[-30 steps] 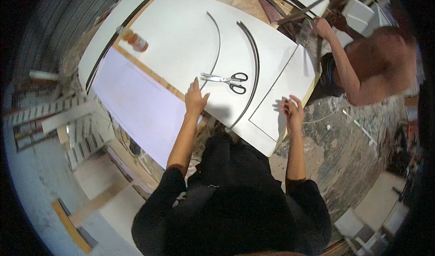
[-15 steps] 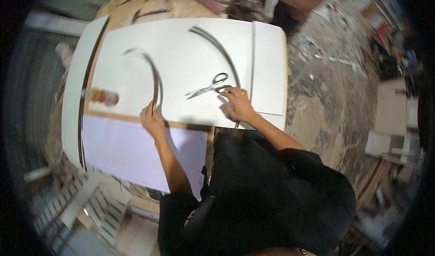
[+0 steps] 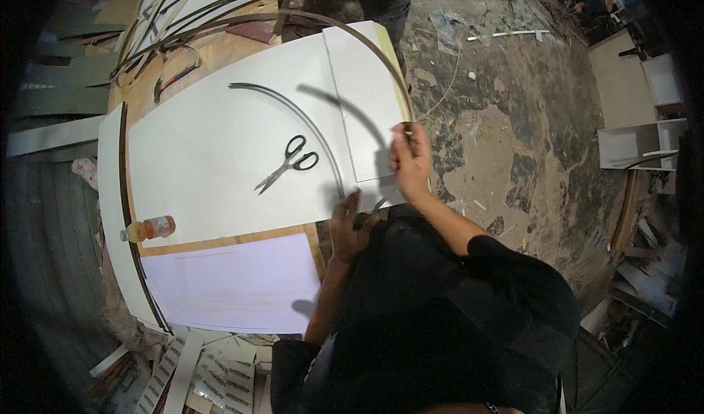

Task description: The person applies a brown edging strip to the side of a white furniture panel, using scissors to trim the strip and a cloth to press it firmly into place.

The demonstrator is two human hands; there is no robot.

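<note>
Shifted right fingers (image 3: 400, 150) away from scissors (image 3: 287, 166), now grasping dark curved strip (image 3: 375, 46) | running from scissors' 3 o'clock, arching through 12 toward 10 | can't tell grip of left fingers (image 3: 342, 213), near lower end of second strip (image 3: 309, 123) | probably light, springy; hold near end, steady mid-span

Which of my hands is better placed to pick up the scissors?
Probably your left hand: its fingers are closer to the scissors. Your right hand is farther off and grips a long curved strip. Whether your left holds the shorter strip near its fingertips is unclear.
</note>
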